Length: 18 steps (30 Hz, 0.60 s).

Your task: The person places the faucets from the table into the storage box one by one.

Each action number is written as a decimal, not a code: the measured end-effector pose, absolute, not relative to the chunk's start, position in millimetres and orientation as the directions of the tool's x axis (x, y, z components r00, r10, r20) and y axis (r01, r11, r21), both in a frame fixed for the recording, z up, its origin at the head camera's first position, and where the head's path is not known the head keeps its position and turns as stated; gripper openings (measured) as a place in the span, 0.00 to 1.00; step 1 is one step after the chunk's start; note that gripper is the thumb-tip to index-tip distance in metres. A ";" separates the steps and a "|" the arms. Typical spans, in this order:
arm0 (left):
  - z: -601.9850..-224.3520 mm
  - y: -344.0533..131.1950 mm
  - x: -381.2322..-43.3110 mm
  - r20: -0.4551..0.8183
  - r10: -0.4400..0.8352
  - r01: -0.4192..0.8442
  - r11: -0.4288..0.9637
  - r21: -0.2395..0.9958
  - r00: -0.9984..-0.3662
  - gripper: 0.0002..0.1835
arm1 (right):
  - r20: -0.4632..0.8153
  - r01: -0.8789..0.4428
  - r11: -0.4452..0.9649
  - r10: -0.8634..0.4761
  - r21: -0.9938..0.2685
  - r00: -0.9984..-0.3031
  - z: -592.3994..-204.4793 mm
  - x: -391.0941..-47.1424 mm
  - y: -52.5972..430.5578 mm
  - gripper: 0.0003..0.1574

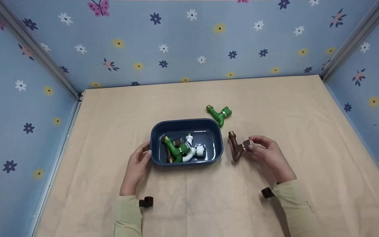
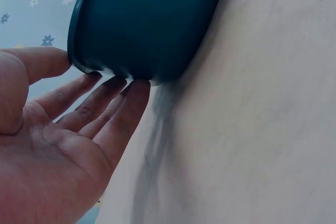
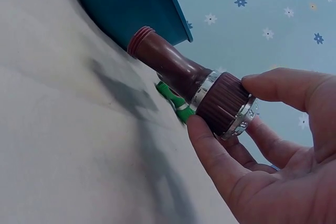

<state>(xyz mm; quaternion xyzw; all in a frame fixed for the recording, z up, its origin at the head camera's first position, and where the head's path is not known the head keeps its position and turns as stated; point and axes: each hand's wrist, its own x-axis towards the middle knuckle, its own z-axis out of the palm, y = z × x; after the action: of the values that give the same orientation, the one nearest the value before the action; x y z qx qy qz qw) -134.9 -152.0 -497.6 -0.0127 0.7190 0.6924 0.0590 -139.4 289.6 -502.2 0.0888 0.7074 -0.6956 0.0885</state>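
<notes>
Faucet (image 1: 235,147), held just right of the blue bin (image 1: 213,138), has its long axis running front to back, brass-threaded end (image 1: 231,134) toward the flowered back wall (image 1: 189,36), knob (image 1: 247,145) pointing right. Its body is glossy brown, the knob ribbed and silver-banded. The right hand (image 1: 271,154) pinches that knob; the left hand (image 1: 138,166) touches the bin's left end, fingers loosely extended.

Box (image 1: 183,121): solid dark blue
Brown tap (image 1: 238,149) at the box's 3 o'clock: brass end, silver bands
Green tap (image 1: 218,117) at its 2 o'clock: brass end
Taps inside (image 1: 175,150), towards 8 and 5 o'clock: green, brown, white
Cloth (image 1: 186,197): plain beige
Walls (image 1: 189,36): pale blue, floral print in white, yellow, navy
Butterfly (image 1: 99,8), 11 o'clock: pink
Sleeves (image 1: 128,214): pale green
</notes>
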 end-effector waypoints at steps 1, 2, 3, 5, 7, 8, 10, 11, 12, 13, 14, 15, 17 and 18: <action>-497.5 -151.9 -134.8 -0.102 0.065 -0.099 0.041 0.994 -0.993 0.22 | -0.246 0.247 0.018 0.004 -0.969 -0.969 -501.9 -139.3 289.5 0.26; -497.4 -151.9 -134.8 -0.103 0.065 -0.100 0.043 0.994 -0.993 0.22 | -0.246 0.246 0.015 0.003 -0.969 -0.969 -501.6 -139.2 289.5 0.26; -497.4 -151.8 -134.9 -0.104 0.066 -0.101 0.049 0.994 -0.992 0.22 | -0.245 0.245 0.009 0.002 -0.969 -0.969 -501.2 -139.0 289.4 0.26; -497.2 -151.8 -134.7 -0.104 0.064 -0.100 0.063 0.993 -0.993 0.22 | -0.243 0.243 0.008 0.002 -0.970 -0.970 -500.3 -138.6 288.9 0.26; -497.2 -151.7 -134.7 -0.107 0.060 -0.103 0.071 0.992 -0.992 0.22 | -0.241 0.241 0.014 0.003 -0.970 -0.971 -499.4 -138.6 288.2 0.27; -497.4 -151.6 -134.7 -0.111 0.059 -0.106 0.075 0.992 -0.992 0.22 | -0.241 0.241 0.018 0.005 -0.970 -0.971 -499.1 -138.7 287.8 0.27; -497.6 -151.4 -134.5 -0.115 0.057 -0.111 0.073 0.991 -0.992 0.23 | -0.243 0.243 0.024 0.009 -0.970 -0.970 -498.2 -138.9 287.0 0.28; -497.7 -151.3 -134.5 -0.119 0.056 -0.115 0.072 0.991 -0.991 0.23 | -0.245 0.245 0.026 0.011 -0.969 -0.970 -497.8 -139.0 286.7 0.28; -497.9 -151.1 -134.6 -0.123 0.055 -0.119 0.070 0.990 -0.991 0.23 | -0.250 0.250 0.021 0.016 -0.968 -0.968 -497.1 -139.1 286.1 0.28; -498.2 -151.1 -134.6 -0.125 0.055 -0.122 0.067 0.990 -0.991 0.23 | -0.252 0.252 0.018 0.014 -0.967 -0.968 -496.3 -139.1 285.8 0.29; -498.5 -151.1 -134.7 -0.127 0.054 -0.123 0.065 0.990 -0.990 0.23 | -0.254 0.254 0.013 0.014 -0.967 -0.967 -495.6 -139.0 285.5 0.29; -498.8 -151.2 -134.9 -0.126 0.054 -0.123 0.063 0.990 -0.991 0.23 | -0.255 0.255 0.008 0.012 -0.967 -0.967 -494.6 -138.9 285.4 0.29; -499.5 -151.3 -135.3 -0.126 0.055 -0.123 0.056 0.991 -0.991 0.23 | -0.257 0.257 -0.001 0.007 -0.966 -0.966 -492.1 -138.5 285.1 0.29; -499.9 -151.3 -135.4 -0.124 0.057 -0.121 0.050 0.991 -0.991 0.23 | -0.258 0.258 -0.003 0.003 -0.966 -0.966 -490.2 -138.3 284.8 0.29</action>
<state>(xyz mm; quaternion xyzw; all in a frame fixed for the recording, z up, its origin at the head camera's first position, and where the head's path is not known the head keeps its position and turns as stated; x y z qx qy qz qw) -135.4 -151.3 -499.9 -0.0223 0.7218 0.6888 0.0644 -138.3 284.8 -490.2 0.0933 0.7002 -0.7020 0.0911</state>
